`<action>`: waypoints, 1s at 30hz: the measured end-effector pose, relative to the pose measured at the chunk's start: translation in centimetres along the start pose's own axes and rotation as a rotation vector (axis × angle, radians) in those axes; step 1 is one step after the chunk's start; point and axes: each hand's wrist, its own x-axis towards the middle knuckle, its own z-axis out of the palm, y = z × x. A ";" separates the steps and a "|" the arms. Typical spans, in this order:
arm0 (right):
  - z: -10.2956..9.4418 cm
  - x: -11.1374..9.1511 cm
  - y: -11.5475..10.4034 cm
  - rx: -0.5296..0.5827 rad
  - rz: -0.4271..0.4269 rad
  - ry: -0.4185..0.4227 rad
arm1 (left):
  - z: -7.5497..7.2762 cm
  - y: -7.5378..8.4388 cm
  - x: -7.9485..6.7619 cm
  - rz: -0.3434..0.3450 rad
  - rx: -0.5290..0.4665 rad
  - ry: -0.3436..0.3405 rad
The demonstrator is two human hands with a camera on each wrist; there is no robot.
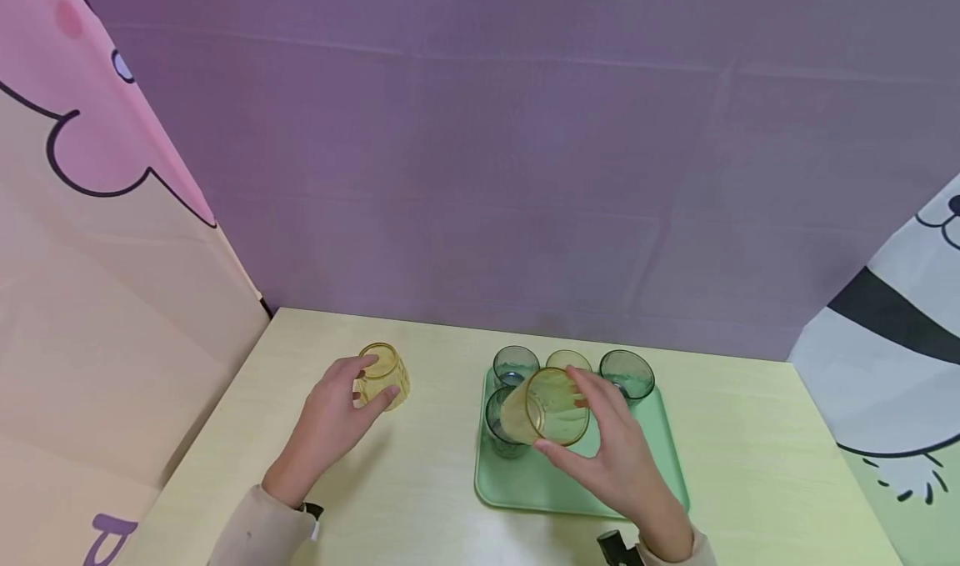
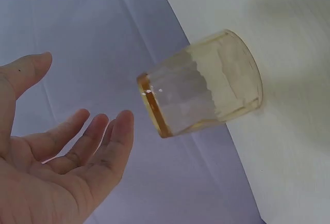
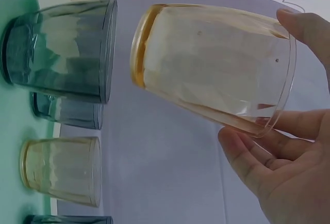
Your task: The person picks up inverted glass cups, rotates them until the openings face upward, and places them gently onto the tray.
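My right hand pinches a clear yellow drinking glass near its rim, above a green tray. In the right wrist view that glass hangs tilted, its thick amber base towards the tray side. To the left, a second yellow glass stands upside down on the table. My left hand is beside it, fingers spread; the left wrist view shows a gap between the fingertips and this glass.
On the tray stand grey-green glasses and a yellow glass, mouths up. The held glass partly hides some of them. A purple cloth wall rises behind the pale table, with printed panels at both sides.
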 end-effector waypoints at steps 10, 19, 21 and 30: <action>-0.8 -0.5 0.8 -0.082 0.008 0.019 | 0.0 -1.3 1.2 0.023 0.123 0.032; -1.9 -1.1 1.8 -0.118 0.047 0.011 | 0.1 -2.8 2.4 0.010 0.166 -0.005; -2.1 -1.3 1.9 -0.127 0.072 0.001 | 0.2 -3.0 2.6 0.009 0.173 -0.015; -2.0 -2.1 3.2 -0.201 0.088 -0.035 | 0.6 -3.4 3.2 -0.011 0.175 -0.064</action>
